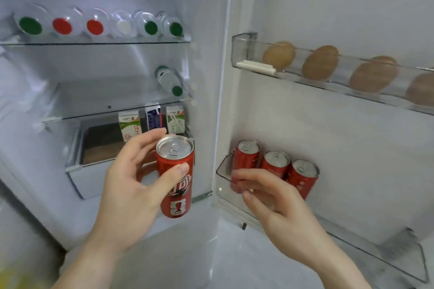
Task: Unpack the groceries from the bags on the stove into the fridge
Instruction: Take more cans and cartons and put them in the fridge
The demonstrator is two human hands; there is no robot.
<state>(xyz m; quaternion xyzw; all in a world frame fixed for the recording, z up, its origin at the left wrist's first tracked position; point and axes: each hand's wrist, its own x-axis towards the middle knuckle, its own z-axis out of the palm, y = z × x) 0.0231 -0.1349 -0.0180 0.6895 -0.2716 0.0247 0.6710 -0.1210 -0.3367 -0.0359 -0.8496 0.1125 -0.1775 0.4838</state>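
On the top shelf (94, 42) six bottles (95, 23) lay caps outward, green, red and white. Three cartons (129, 125) stood lower down, their print too small to read. The left hand (131, 185) gripped an upright red can (175, 178) with white lettering before the open fridge. The right hand (270, 199) curled around the leftmost of three door cans (276, 163) in the door bin (222, 171).
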